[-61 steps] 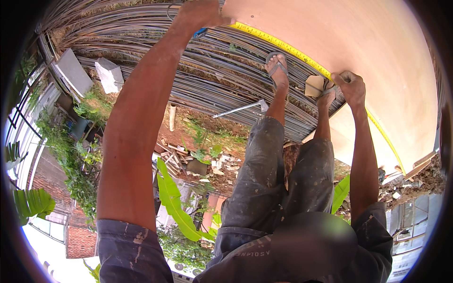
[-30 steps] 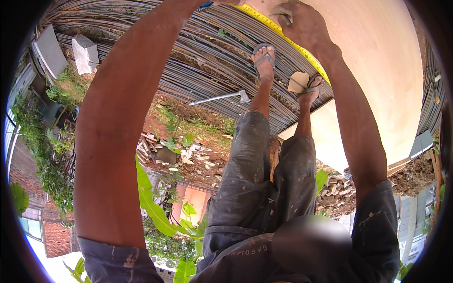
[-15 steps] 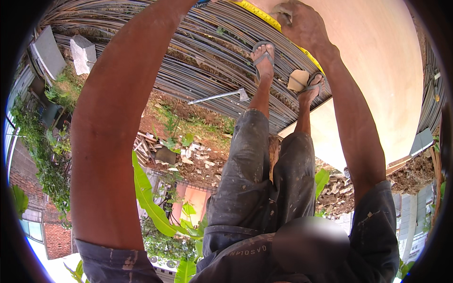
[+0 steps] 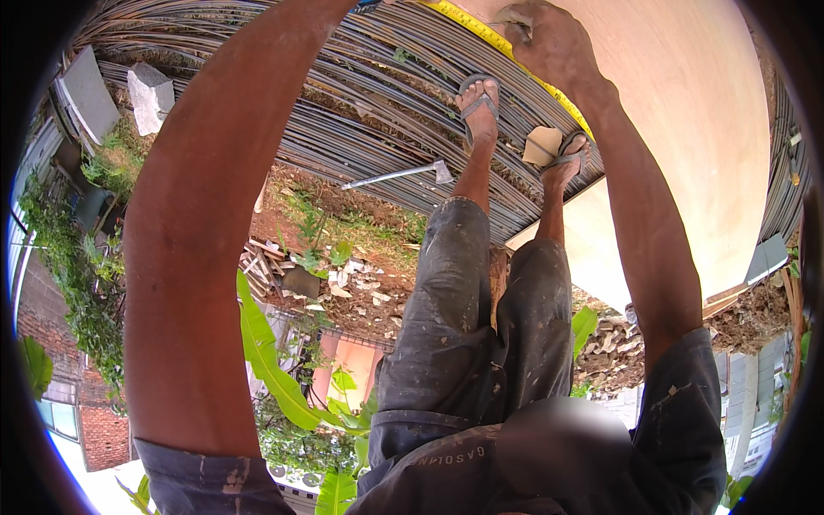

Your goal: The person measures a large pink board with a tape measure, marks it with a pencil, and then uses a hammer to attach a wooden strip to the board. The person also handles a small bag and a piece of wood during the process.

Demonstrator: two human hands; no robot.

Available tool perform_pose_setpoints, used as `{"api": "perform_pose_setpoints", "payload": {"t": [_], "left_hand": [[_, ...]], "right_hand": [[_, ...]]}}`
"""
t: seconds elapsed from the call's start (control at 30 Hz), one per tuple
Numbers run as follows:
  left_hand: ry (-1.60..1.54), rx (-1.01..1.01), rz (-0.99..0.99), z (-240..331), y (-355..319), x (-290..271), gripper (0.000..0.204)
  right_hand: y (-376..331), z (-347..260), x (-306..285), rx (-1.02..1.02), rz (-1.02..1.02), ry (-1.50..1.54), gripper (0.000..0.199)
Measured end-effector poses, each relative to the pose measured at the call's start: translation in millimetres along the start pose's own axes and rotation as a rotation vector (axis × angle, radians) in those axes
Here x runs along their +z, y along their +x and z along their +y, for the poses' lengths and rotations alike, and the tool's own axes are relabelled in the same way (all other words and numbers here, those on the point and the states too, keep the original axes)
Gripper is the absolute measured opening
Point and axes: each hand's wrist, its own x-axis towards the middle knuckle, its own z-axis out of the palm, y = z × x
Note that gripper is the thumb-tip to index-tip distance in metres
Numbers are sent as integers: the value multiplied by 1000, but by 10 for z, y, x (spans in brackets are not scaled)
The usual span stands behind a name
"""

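Observation:
My right hand (image 4: 554,43) is closed at the edge of a large pale plywood sheet (image 4: 687,112), fingers pinched together; whatever they hold is hidden. A yellow measuring tape (image 4: 489,36) runs along the sheet's edge, passing beside the right fingers and down under the right wrist. My left forearm (image 4: 193,215) reaches up the left side, and the left hand lies past the top edge of the picture. Something blue (image 4: 367,5) shows by the left wrist, too cut off to name.
Long thin metal rods (image 4: 360,120) lie bundled underfoot, with my sandalled feet (image 4: 481,107) on them. A hatchet-like tool (image 4: 395,177) and a tan scrap (image 4: 542,146) rest there. A grey-white block (image 4: 150,96) stands left; wood scraps (image 4: 266,262) and rubble lie on soil.
My left forearm has shifted slightly to the left. The tape has moved a little beside the right hand, which stays in the same place.

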Motion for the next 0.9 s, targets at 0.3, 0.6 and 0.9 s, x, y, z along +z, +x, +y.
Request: {"api": "perform_pose_setpoints", "payload": {"t": [0.3, 0.6, 0.9], "left_hand": [[-6, -48, 15, -45, -41, 151, 38], [-16, -92, 41, -70, -84, 294, 38], [-27, -108, 88, -73, -113, 567, 38]], "right_hand": [[45, -53, -82, 23, -74, -28, 33], [246, 17, -72, 13, -175, -61, 32], [393, 117, -64, -105, -149, -90, 29]]}}
